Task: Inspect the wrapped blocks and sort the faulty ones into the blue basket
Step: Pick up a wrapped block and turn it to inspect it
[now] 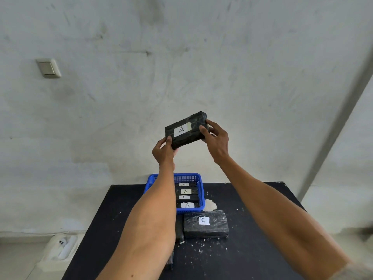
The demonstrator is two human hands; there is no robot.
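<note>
I hold a black wrapped block [186, 130] with a white "A" label up in front of the wall, tilted. My left hand [163, 151] grips its lower left end and my right hand [216, 140] grips its right end. Below, the blue basket [199, 205] sits at the far side of the black table and holds several black blocks labelled "A". A black block labelled "C" [205, 224] lies on the table just in front of the basket. Another dark block [179, 231] is mostly hidden behind my left forearm.
The black table [252, 239] carries white crumbs and a white scrap [210, 204] beside the basket. A light switch [48, 68] is on the grey wall. A white object [62, 249] lies on the floor at the left.
</note>
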